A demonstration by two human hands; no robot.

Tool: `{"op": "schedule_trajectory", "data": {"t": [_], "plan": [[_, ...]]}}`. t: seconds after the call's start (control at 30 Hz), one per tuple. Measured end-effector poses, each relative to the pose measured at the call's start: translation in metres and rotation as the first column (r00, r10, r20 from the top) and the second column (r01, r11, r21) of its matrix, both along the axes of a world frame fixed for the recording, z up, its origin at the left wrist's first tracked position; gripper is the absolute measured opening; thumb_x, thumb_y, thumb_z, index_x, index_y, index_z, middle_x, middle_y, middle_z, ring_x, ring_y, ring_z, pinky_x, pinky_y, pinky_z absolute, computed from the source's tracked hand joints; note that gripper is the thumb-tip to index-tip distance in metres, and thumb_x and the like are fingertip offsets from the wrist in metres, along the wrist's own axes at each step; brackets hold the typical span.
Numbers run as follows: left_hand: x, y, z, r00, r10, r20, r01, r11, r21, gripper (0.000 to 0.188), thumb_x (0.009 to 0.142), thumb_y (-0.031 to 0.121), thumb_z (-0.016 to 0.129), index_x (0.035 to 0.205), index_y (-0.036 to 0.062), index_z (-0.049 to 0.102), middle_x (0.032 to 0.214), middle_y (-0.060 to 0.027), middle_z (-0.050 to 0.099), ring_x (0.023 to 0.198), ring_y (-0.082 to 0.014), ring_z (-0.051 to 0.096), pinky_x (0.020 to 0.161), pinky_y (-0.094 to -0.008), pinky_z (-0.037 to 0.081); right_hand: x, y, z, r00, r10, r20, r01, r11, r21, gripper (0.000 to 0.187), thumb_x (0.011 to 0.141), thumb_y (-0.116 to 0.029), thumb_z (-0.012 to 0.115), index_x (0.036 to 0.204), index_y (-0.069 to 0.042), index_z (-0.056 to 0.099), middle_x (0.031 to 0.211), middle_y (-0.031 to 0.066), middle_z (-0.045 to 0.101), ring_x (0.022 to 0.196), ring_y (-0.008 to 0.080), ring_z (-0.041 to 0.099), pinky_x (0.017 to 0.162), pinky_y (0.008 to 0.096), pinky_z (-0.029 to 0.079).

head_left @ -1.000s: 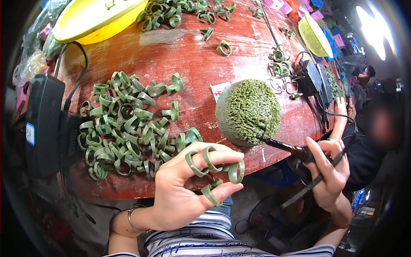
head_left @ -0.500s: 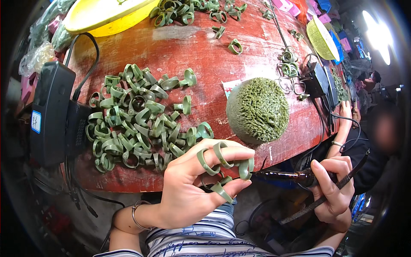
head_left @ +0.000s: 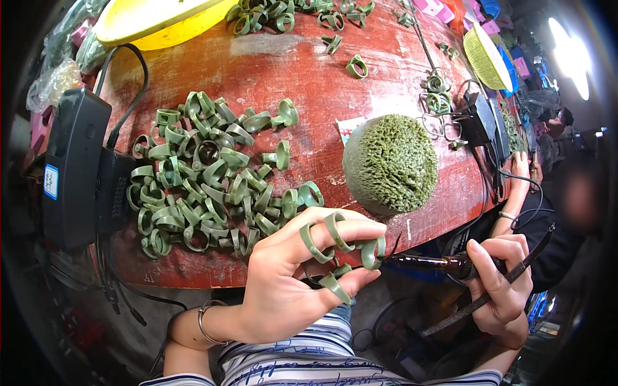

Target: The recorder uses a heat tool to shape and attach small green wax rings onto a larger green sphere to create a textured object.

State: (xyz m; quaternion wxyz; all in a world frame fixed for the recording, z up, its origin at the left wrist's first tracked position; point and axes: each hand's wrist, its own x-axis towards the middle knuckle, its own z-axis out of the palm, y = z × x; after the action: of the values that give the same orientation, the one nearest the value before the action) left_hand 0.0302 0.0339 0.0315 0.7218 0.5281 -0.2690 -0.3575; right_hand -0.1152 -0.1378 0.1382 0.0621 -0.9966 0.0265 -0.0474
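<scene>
Between the thumb and index finger of my left hand (head_left: 293, 273), a green wax-like ring (head_left: 373, 253) is pinched. More green rings sit on those fingers, among them one on the index finger (head_left: 315, 243) and one round the thumb (head_left: 335, 288). My right hand (head_left: 502, 283) grips a soldering-iron-like pen (head_left: 425, 262), its dark tip touching or nearly touching the pinched ring. A slim, dark, file-like rod (head_left: 463, 315) also passes through the right hand. Beyond my hands stands a round green block (head_left: 394, 164) with a rough, porous top.
Left of the block lies a heap of green rings (head_left: 206, 180) on the red table (head_left: 290, 71). A black power unit (head_left: 77, 167) stands at the left edge, a yellow basin (head_left: 167, 26) behind it. Cables and another black box (head_left: 479, 122) lie right, near another person's arm (head_left: 515, 193).
The pen tip has come slightly closer to the pinched ring. My hands otherwise hold nearly the same pose, and the view has shifted a little.
</scene>
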Motion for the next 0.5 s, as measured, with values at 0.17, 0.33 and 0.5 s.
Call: {"op": "schedule_trajectory", "data": {"t": [0.17,0.33,0.5], "plan": [[0.0014,0.0004,-0.0007,1.000,-0.005,0.008,0.005,1.000,0.023,0.042,0.068,-0.010,0.067,0.106,0.0078,0.061,0.103,-0.0059,0.057,0.090,-0.0126,0.058,0.073,-0.0229,0.054,0.0018,0.0005,-0.0017,1.000,-0.005,-0.005,0.005,1.000,-0.006,0.062,0.044,0.003,0.067,0.105,-0.006,0.062,0.083,0.0085,0.052,0.068,0.0245,0.051,0.059,0.0334,0.045],[0.0012,-0.0023,0.0017,0.998,-0.015,0.054,0.014,0.999,0.031,0.043,0.067,-0.008,0.069,0.106,0.0090,0.062,0.103,-0.0055,0.057,0.090,-0.0126,0.058,0.071,-0.0227,0.054,-0.0019,0.0029,0.0061,0.999,-0.032,-0.023,0.032,0.999,-0.030,0.062,0.043,0.003,0.067,0.104,-0.006,0.062,0.083,0.0087,0.052,0.069,0.0247,0.052,0.060,0.0335,0.045],[-0.0014,0.0011,-0.0043,0.999,0.002,0.037,-0.004,0.999,0.046,0.042,0.067,-0.006,0.070,0.105,0.0093,0.062,0.103,-0.0052,0.057,0.090,-0.0121,0.058,0.070,-0.0216,0.053,-0.0029,0.0036,-0.0026,0.999,-0.044,-0.012,0.043,0.999,-0.015,0.061,0.044,0.005,0.066,0.104,-0.006,0.063,0.084,0.0085,0.052,0.070,0.0249,0.052,0.061,0.0342,0.045]]}}
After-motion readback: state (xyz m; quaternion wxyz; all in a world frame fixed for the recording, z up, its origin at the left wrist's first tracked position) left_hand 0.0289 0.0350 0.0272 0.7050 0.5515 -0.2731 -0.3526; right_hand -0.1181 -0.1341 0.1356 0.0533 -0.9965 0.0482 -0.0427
